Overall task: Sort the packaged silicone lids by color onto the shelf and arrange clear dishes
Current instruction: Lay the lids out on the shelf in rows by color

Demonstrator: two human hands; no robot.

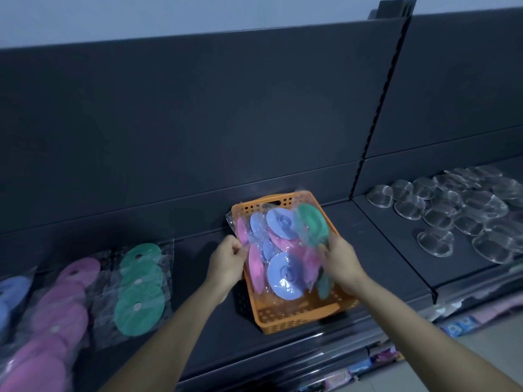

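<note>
Both hands are at the orange basket point(297, 315) on the shelf point(203, 292). The left hand point(226, 260) pinches a pink lid packet point(242, 232) by its wrap, and the right hand point(341, 264) pinches a green lid packet point(312, 226). The sorted green pile point(140, 290) lies left of the basket, nearer the left hand.

An orange basket point(300, 316) sits on the dark shelf point(198, 312). It is full of bagged lids point(285, 275) in blue, pink and green. The left hand point(227, 260) pinches the clear bag of a pink lid point(242, 231) at the basket's left side. The right hand point(341, 263) grips a bagged green lid point(312, 222) over the basket. Left of the basket lie blue packs point(12, 290), pink packs point(62, 306) and green packs point(140, 290). Many clear dishes point(464, 210) lie on the right.
</note>
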